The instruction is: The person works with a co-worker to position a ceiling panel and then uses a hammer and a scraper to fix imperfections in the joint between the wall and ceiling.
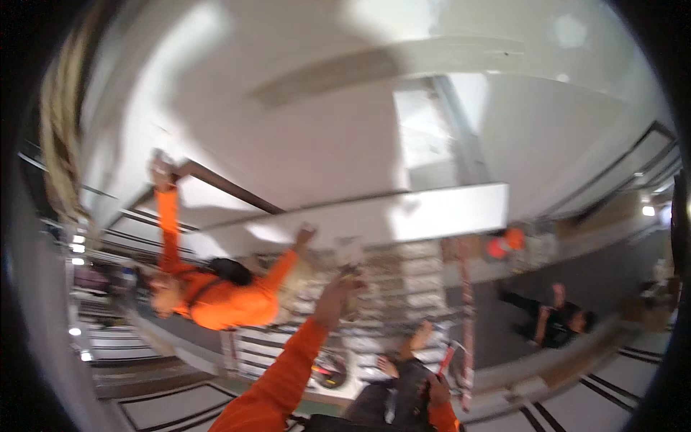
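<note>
1. The slim red tool [448,358] is in my right hand [437,392], low beside my dark trousers [409,381]; my fingers seem closed around its lower end.
2. It looks bright red and slants upward; blur hides its finer shape.
3. I judge that I carry it low to keep it clear of my outstretched left hand [337,297].
4. That hand reaches toward the long white panel [450,212]; I cannot tell whether it is open or closed.
5. Leftward, a co-worker in orange [230,299] spreads both arms beside the panel, perhaps for steadiness.
</note>
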Demonstrator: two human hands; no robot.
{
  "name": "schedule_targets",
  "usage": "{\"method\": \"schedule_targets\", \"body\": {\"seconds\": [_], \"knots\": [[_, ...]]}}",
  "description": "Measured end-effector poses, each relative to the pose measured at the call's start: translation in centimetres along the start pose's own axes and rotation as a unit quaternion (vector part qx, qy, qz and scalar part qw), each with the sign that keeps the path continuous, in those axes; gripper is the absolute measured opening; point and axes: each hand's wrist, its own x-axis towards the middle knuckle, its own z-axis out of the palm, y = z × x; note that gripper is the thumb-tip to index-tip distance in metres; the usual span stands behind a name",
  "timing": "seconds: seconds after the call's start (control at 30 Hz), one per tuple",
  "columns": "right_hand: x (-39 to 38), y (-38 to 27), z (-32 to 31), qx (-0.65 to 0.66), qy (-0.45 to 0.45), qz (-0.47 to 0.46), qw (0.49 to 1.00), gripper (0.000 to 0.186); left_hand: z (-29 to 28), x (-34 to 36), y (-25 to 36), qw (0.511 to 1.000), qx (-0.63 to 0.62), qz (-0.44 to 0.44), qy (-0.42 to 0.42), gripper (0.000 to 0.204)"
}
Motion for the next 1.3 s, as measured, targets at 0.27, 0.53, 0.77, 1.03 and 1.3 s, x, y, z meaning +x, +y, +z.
{"method": "schedule_targets", "body": {"seconds": [0.27, 0.53, 0.77, 1.03, 1.3], "knots": [[9.1, 7.0, 2.1, 0.025, 0.024, -0.03, 0.999, 0.02, 19.9, 5.4, 22.9, 0.969, 0.145, 0.187, -0.078, 0.038], [13.9, 8.4, 8.4, -0.134, 0.272, -0.259, 0.917, 0.048, 31.4, 8.5, 33.6, 0.893, 0.277, 0.329, -0.134, 0.041], [13.7, 1.3, 15.8, 0.313, 0.228, -0.126, 0.913, 0.044, 34.1, 12.5, 42.3, 0.848, 0.274, 0.423, -0.166, 0.048], [14.6, -0.7, 19.0, 0.268, 0.29, -0.207, 0.895, 0.049, 33.9, 16.0, 43.7, 0.847, 0.244, 0.423, -0.212, 0.047], [13.4, 0.1, 19.7, 0.3, 0.225, -0.134, 0.918, 0.048, 33.0, 15.6, 43.7, 0.844, 0.259, 0.425, -0.199, 0.046]]}}
